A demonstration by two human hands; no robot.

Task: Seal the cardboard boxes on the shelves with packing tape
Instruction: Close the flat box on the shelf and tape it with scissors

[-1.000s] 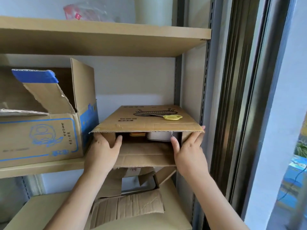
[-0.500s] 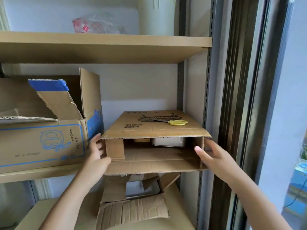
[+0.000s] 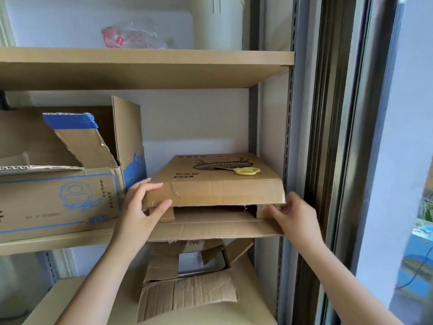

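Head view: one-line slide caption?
Both hands, left hand and right hand, fold the front flap of a flat brown cardboard box down; yellow-handled scissors lie on top.

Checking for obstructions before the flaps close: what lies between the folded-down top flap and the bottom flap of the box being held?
In the head view, only a dark open gap between top flap and bottom flap; small side flaps stand at each end.

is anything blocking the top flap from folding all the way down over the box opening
Nothing visible does. The top flap is folded partway down, the left hand gripping its left corner; the right hand is at the right corner.
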